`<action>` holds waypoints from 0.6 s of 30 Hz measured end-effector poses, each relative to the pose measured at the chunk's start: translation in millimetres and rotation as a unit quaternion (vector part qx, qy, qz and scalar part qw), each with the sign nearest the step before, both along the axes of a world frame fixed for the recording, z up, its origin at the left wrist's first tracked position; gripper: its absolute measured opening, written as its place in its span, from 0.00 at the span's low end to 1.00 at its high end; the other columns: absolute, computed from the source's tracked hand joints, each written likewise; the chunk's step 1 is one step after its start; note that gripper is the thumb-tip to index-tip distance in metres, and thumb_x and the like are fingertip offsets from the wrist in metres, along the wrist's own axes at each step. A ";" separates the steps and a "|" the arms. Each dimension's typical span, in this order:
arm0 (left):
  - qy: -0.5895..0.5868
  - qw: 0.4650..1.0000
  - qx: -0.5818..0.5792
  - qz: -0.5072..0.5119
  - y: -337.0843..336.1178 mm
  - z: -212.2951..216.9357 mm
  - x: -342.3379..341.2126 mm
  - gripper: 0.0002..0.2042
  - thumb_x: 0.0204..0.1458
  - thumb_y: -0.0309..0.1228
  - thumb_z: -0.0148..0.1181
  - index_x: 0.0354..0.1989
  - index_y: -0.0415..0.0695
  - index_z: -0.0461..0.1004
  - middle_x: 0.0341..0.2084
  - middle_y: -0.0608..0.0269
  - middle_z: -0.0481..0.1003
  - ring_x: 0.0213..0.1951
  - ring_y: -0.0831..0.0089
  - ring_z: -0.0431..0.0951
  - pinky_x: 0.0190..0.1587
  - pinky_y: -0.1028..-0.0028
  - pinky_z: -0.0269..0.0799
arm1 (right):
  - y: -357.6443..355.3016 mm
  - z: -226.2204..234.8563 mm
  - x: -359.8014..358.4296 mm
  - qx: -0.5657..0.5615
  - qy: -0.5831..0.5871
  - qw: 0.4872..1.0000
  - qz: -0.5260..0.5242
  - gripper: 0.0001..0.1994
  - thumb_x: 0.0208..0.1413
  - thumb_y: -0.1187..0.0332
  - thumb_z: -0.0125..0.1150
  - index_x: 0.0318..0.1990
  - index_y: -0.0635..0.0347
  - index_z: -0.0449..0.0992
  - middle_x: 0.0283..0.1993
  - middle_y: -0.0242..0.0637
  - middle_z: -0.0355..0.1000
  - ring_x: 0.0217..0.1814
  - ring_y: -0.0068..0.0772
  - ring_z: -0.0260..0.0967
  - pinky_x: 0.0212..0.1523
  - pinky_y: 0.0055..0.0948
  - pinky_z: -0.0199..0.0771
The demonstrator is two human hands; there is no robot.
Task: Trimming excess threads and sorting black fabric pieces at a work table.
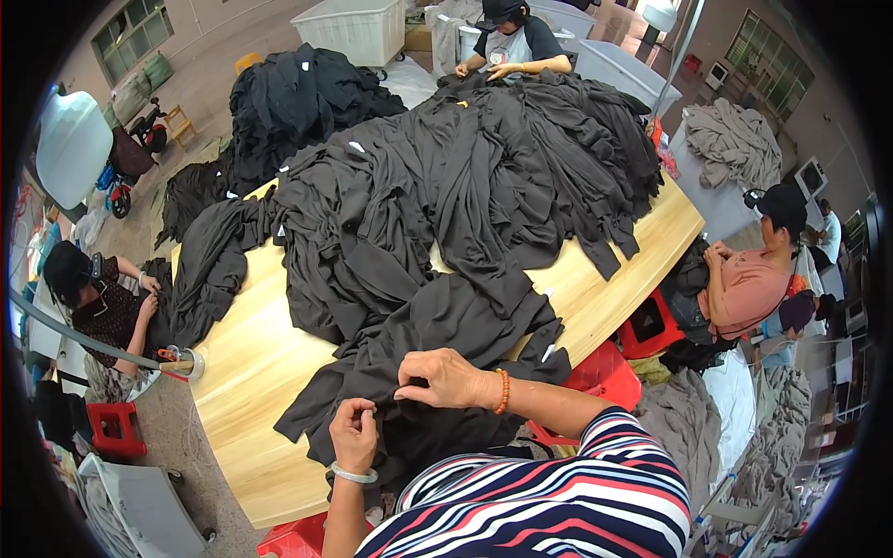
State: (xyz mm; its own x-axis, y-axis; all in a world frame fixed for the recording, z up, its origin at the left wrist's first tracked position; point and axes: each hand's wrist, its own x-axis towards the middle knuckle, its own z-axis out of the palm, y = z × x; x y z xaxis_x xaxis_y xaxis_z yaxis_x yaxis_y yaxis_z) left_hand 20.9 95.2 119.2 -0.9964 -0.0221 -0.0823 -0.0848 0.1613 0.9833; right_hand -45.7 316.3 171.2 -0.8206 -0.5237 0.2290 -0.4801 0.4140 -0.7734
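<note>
A black garment lies on the near edge of a light wooden table. My left hand, with a pale bangle on its wrist, pinches a fold of this fabric at the table's front. My right hand, wearing an orange bead bracelet, pinches the same garment just to the right and slightly above. Both hands are close together, touching the cloth. A large heap of black garments covers most of the table behind it.
Three other people sit around the table: one at the left, one at the far side, one at the right. Red stools stand on the floor. Grey fabric piles and white bins lie beyond.
</note>
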 end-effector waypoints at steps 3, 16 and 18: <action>0.083 0.996 -0.003 -0.014 19.7 27.0 -0.9 0.14 0.47 0.16 0.58 0.44 0.39 0.71 0.37 0.64 0.72 0.26 0.84 0.70 0.27 0.84 0.66 | -2.7 3.1 -1.3 0.006 -0.013 1.000 0.021 0.13 0.50 0.61 0.65 0.29 0.61 0.72 0.30 0.40 0.72 0.32 0.46 0.72 0.32 0.38 0.71; 0.147 0.977 -0.157 0.010 10.8 30.3 -8.4 0.08 0.43 0.18 0.53 0.32 0.38 0.75 0.27 0.60 0.74 0.32 0.68 0.74 0.39 0.73 0.69 | -1.3 15.3 -3.1 0.074 -0.023 0.997 0.029 0.08 0.50 0.65 0.64 0.33 0.59 0.75 0.38 0.38 0.74 0.34 0.46 0.74 0.34 0.38 0.73; 0.038 0.997 -0.058 -0.014 7.0 34.7 -7.0 0.08 0.47 0.18 0.54 0.36 0.36 0.75 0.30 0.64 0.76 0.33 0.80 0.73 0.40 0.80 0.69 | -7.9 16.0 -2.9 0.080 -0.012 0.997 0.017 0.09 0.50 0.67 0.64 0.37 0.59 0.74 0.43 0.39 0.72 0.36 0.46 0.74 0.35 0.38 0.73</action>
State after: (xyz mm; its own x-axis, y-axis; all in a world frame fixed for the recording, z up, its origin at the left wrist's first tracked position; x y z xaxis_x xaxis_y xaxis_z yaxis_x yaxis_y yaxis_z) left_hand 13.9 102.2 153.9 -1.0000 0.0018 -0.0048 -0.0041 0.2753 0.9613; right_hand -48.7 308.4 187.2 -0.8057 -0.5797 0.1215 -0.4787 0.5165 -0.7100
